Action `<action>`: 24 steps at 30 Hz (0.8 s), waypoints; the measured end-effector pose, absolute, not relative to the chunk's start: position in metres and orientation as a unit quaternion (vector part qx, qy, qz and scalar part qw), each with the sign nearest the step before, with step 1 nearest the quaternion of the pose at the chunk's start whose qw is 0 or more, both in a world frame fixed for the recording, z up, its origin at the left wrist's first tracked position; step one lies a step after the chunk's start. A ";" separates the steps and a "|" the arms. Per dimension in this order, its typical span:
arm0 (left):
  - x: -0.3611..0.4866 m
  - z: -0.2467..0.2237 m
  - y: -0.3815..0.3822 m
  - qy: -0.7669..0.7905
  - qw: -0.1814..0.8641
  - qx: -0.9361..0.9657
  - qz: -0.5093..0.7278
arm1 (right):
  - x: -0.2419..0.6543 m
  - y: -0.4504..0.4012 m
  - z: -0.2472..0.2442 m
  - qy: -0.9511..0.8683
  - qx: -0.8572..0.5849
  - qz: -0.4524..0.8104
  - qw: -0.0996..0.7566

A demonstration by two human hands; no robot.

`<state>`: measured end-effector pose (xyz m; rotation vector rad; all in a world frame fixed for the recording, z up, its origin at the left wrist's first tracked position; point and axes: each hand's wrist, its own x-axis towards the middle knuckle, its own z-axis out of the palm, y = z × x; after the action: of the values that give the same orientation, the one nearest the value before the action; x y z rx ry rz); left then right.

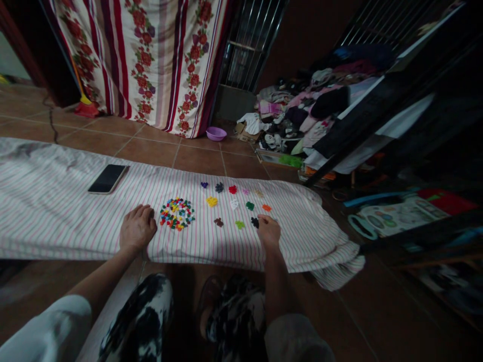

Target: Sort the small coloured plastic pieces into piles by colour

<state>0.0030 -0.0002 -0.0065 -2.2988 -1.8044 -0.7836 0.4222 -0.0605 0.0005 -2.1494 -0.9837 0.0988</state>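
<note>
My left hand [138, 227] lies palm down on the striped cloth [113, 221], its fingers loosely extended and nothing visible in them. Just right of it is a round spread of mixed coloured small beads or pieces [177, 214]. My right hand [269, 232] has thumb and fingers pinched together at a small black pile [254, 221]; whatever lies between the fingertips is too small to make out. Several single-colour piles sit in rows nearby, among them lime green [239, 224], brown [218, 221], dark green [249, 206], orange [266, 207], yellow [212, 201] and red [232, 189].
A phone [108, 179] lies on the cloth to the left. Beyond, on the tiled floor, are a purple basin [216, 133], a red-and-yellow broom [86, 106] and a heap of clothes [302, 110]. A floral curtain [162, 65] hangs behind.
</note>
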 end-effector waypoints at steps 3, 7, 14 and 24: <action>0.003 -0.007 0.000 -0.594 0.061 -0.760 -0.258 | 0.423 -0.060 0.002 -0.377 -0.842 0.050 0.383; 0.002 -0.008 0.001 -0.595 0.064 -0.759 -0.256 | 0.426 -0.061 0.003 -0.368 -0.840 0.070 0.392; 0.004 -0.004 -0.001 -0.601 0.051 -0.755 -0.255 | 0.427 -0.059 -0.001 -0.376 -0.840 0.054 0.388; 0.004 -0.005 -0.001 -0.597 0.054 -0.754 -0.267 | 0.421 -0.055 -0.004 -0.460 -0.820 0.016 0.341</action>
<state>0.0037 -0.0009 -0.0055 -2.2904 -1.8143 -0.8119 0.4214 -0.0547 -0.0038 -2.1323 -1.1955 0.0429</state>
